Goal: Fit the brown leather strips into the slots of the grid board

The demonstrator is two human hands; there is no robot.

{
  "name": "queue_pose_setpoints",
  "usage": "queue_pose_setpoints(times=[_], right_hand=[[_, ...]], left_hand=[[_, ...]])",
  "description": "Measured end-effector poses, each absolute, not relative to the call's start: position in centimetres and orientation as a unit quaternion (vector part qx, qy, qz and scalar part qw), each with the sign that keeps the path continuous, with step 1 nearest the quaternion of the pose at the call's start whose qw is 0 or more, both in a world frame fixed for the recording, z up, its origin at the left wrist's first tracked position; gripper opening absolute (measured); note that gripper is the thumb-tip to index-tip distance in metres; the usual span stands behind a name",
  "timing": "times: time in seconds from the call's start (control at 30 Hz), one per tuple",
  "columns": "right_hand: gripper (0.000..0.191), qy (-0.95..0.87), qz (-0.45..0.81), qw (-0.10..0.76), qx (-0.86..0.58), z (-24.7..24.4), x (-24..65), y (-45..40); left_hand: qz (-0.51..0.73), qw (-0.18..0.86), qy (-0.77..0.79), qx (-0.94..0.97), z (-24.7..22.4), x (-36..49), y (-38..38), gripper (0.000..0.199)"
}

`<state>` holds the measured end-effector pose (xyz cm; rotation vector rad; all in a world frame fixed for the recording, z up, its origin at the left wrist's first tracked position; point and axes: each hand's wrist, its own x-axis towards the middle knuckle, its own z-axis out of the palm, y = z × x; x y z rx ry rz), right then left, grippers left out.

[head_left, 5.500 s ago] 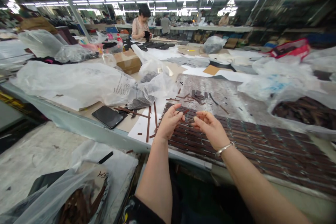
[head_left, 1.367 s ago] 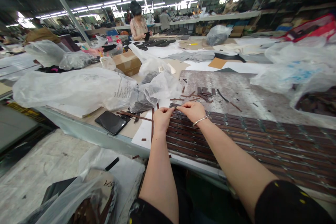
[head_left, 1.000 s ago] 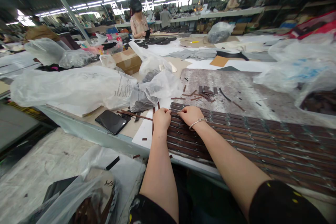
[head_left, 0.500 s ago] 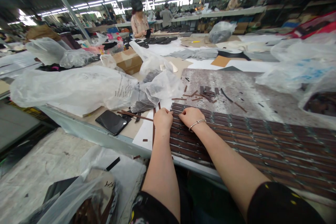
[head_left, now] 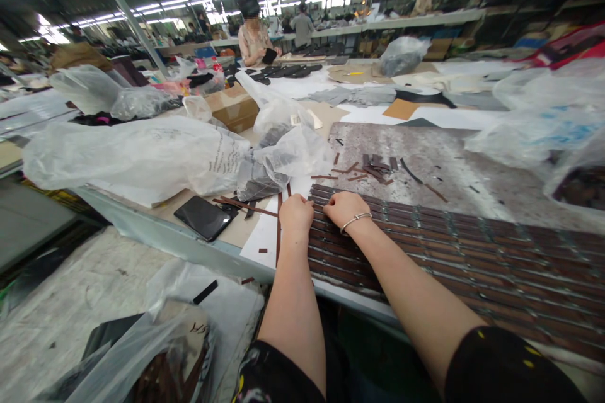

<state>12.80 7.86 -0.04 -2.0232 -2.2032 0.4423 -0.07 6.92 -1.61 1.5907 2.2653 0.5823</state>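
Observation:
Long rows of dark brown strips (head_left: 425,264) lie side by side along the front of the table, with small shiny bits at intervals. At their left end my left hand (head_left: 296,213) is closed, thumb and fingers pinched together; what is between them is too small to make out. Just right of it, my right hand (head_left: 346,208), with a bracelet at the wrist, is curled over the upper rows, its fingertips hidden. A narrow gap parts the two hands. Thin long brown strips (head_left: 246,205) stick out to the left of my left hand.
Short loose brown pieces (head_left: 375,167) lie on a grey stained board (head_left: 425,151) behind the rows. A black phone-like slab (head_left: 203,217) rests near the table edge. Plastic bags (head_left: 137,154) and a cardboard box (head_left: 231,107) stand at left. Across the table a person (head_left: 255,38) handles something black.
Both hands stay nearly in place, pinched at the left end of the rows. The view has shifted slightly. The person across the table has raised the black piece a little.

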Motion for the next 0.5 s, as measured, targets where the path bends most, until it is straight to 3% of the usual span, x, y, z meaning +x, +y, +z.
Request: queue_pose_setpoints(times=[0.5], right_hand=[[0.027, -0.740, 0.154, 0.071, -0.651, 0.11, 13.47, 7.91]], left_hand=[[0.225, 0.154, 0.783, 0.560, -2.07, -0.18, 6.89, 0.016]])
